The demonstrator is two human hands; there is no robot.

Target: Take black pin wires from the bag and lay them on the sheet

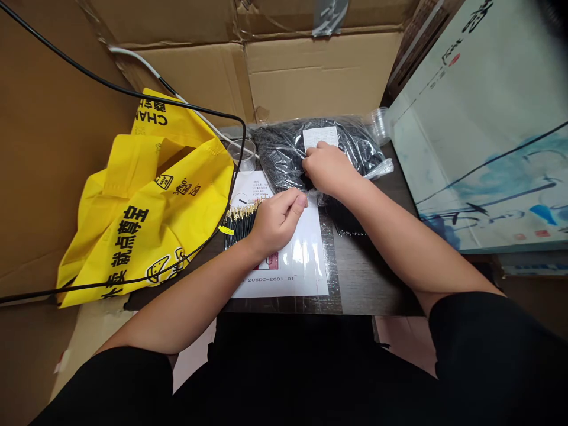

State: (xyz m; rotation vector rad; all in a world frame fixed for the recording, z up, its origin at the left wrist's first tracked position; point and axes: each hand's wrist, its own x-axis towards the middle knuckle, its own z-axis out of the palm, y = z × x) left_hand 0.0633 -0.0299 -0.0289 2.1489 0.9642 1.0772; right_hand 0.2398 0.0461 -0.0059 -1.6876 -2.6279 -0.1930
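Note:
My left hand (280, 219) is closed, thumb pressed over curled fingers, above a printed sheet (306, 260) on the dark table. What it may hold is hidden. Beside and partly under it lies a row of thin black wires with gold-coloured tips (239, 222), a small yellow tag (226, 231) at their left. My right hand (326, 167) reaches over a clear plastic bag (284, 148) full of black strands, its fingers bent down near a white label (320, 136). Those fingertips are partly hidden, as is anything between them. More black wires (348, 219) lie below the right wrist.
A yellow bag (168, 189) fills the left side, with a black cable (168, 97) running across it. Clear plastic cups (242, 155) stand behind the sheet and at the back right (379, 125). Cardboard (310, 77) walls the back; a pale painted box (483, 142) is on the right.

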